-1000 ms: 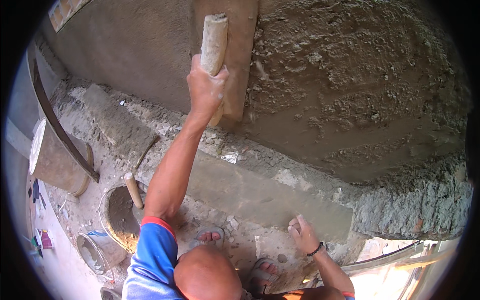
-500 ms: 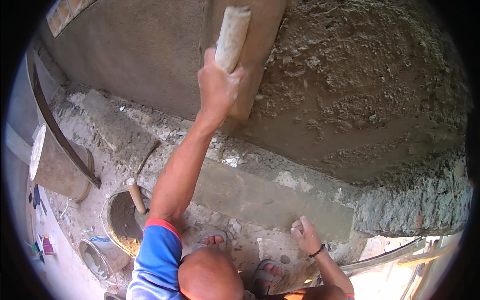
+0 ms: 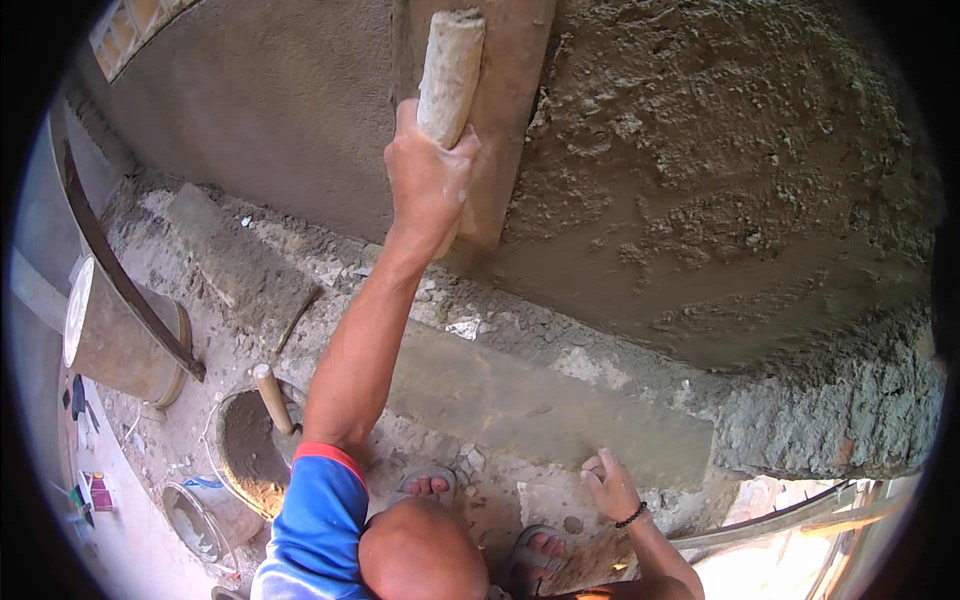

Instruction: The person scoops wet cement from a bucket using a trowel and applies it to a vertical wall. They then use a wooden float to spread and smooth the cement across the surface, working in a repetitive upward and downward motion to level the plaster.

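Note:
My left hand [image 3: 428, 180] is wrapped round the thick, pale handle [image 3: 452, 75] of a large plastering float [image 3: 508, 130]. The float's board is flat against the wall, along the boundary between smooth grey plaster [image 3: 290, 110] on the left and rough, wet mortar [image 3: 720, 150] on the right. Low on the right, my right hand [image 3: 613, 488] hovers by the near edge of a long, mortar-smeared board [image 3: 530, 395] lying at the foot of the wall. Its fingers are loosely bent and apart, with nothing visible in them. Whether they touch the board I cannot tell.
A mortar bucket [image 3: 235, 440] with a wooden-handled tool [image 3: 270, 395] in it stands left of my left arm. Beyond are a larger bucket [image 3: 125, 335], a smaller white bucket [image 3: 195, 525] and a curved strip [image 3: 95, 225]. Rubble lines the wall base; a rough ledge [image 3: 830, 425] is at right.
My left hand and the float have shifted slightly left along the wall. My right hand has dropped a little lower and stays near the board.

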{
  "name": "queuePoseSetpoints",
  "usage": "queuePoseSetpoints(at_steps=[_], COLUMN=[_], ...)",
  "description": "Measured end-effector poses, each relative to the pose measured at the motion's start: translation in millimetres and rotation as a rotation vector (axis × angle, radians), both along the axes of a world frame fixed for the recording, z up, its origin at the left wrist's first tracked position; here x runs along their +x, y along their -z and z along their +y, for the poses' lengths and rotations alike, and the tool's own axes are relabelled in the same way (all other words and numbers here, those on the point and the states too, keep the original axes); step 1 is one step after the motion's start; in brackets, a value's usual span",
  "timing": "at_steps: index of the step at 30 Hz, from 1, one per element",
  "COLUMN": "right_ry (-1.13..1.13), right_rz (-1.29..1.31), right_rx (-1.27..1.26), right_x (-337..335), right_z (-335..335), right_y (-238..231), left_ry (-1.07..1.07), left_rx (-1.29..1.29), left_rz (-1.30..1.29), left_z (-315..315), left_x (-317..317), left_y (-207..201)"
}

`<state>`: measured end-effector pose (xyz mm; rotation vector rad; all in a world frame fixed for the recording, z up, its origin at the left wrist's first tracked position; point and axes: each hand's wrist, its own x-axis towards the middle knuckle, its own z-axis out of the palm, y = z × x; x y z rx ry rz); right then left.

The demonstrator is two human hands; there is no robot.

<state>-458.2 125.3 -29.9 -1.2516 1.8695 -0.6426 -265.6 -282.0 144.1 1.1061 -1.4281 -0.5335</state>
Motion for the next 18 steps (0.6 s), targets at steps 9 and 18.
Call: queuePoseSetpoints(at_steps=[9, 18], right_ry=[0.015, -0.038], right_rz=[0.001, 0.015], right_rx=[-0.029, -0.069], right_x=[3, 7], right_z=[7, -14], right_y=[-1, 3], left_ry=[0.002, 0.007], left_rx=[0.009, -0.058], left_rz=[0.052, -0.094], left_z=[-3, 18], left_x=[12, -22], left_y=[36, 43])
